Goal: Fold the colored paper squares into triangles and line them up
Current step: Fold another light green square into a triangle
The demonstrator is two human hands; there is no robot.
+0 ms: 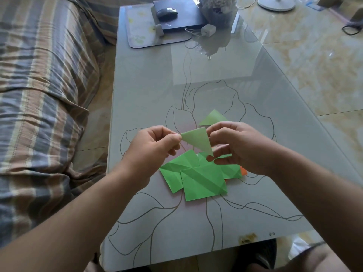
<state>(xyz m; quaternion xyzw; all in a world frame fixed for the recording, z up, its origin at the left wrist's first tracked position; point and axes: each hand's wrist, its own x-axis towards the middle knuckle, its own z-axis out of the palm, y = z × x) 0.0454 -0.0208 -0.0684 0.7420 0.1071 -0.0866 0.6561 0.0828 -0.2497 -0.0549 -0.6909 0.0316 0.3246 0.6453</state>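
I hold a pale green folded paper triangle in the air above the table. My left hand pinches its left corner and my right hand grips its right edge and lower tip. Below the hands lie several bright green creased paper squares, overlapping in a loose heap. An orange paper peeks out from under the heap on the right, mostly hidden by my right hand. Another pale green folded triangle lies flat on the table just beyond my hands.
The glass table has a flower drawing. At its far end are a mat, a black laptop with a mouse, a white charger and a potted plant. A striped sofa runs along the left.
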